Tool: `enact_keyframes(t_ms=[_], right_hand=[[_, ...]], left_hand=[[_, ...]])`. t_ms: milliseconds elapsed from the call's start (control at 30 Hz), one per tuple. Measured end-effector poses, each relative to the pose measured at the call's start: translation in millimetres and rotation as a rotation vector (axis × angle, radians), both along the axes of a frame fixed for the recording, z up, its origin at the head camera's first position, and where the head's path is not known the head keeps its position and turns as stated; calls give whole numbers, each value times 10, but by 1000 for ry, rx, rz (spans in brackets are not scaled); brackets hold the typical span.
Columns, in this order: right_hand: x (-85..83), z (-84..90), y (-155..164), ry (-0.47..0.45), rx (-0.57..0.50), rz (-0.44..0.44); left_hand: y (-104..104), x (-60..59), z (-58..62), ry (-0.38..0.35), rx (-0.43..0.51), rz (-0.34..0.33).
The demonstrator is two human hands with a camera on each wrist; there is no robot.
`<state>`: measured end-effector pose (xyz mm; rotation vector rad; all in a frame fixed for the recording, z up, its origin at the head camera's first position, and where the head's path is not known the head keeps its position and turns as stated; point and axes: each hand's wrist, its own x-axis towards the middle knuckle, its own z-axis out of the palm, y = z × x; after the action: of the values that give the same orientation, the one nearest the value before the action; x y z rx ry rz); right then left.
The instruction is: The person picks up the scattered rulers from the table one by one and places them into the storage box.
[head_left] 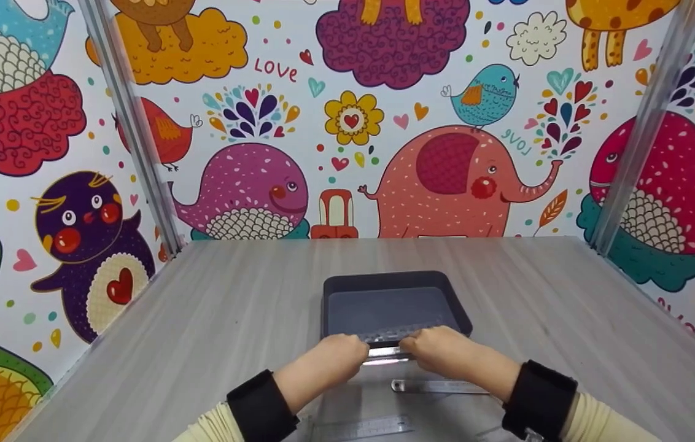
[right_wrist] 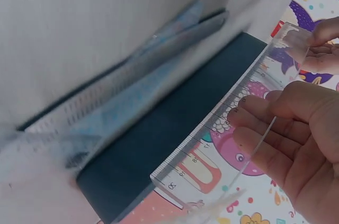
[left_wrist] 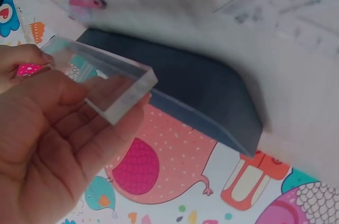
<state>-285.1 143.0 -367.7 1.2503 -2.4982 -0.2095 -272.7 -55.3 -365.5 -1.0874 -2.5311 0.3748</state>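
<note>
A thick clear plastic ruler (head_left: pixel 386 354) is held level across the near edge of a dark grey tray (head_left: pixel 396 304). My left hand (head_left: pixel 336 356) pinches one end, thumb on one face and fingers beneath, as the left wrist view shows. At the other end my right hand (head_left: pixel 446 348) grips it the same way. Black graduations and numbers run along the ruler (right_wrist: pixel 212 118) in the right wrist view. Its blunt end (left_wrist: pixel 130 94) juts past the left fingers in the left wrist view. Near the tray's front edge the head view shows something clear and shiny, its shape unclear.
On the table (head_left: pixel 249 307), a metal ruler (head_left: pixel 439 387) lies below the right hand. Closer to me lies a clear ruler-like piece with markings (head_left: pixel 360 426). Cartoon-printed walls (head_left: pixel 347 153) and metal posts (head_left: pixel 132 129) bound the table's back and sides.
</note>
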Motion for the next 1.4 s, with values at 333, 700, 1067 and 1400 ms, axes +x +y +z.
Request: enact_keyframes(t_ms=[333,700,1067,1400], right_hand=[[-68,184,-4,-26,52,-39],[-464,278,-46,105,14,22],[-886,106,-108,114,12,-14],[-1093,-127,-189,-35,67,-190]], left_hand=[[-4,-47,170,36,-15,-6],[-35,-350,305,25,31,34],[-17,-849,33,-1,34,126],[113,-2156,-1229,43,-1,191]])
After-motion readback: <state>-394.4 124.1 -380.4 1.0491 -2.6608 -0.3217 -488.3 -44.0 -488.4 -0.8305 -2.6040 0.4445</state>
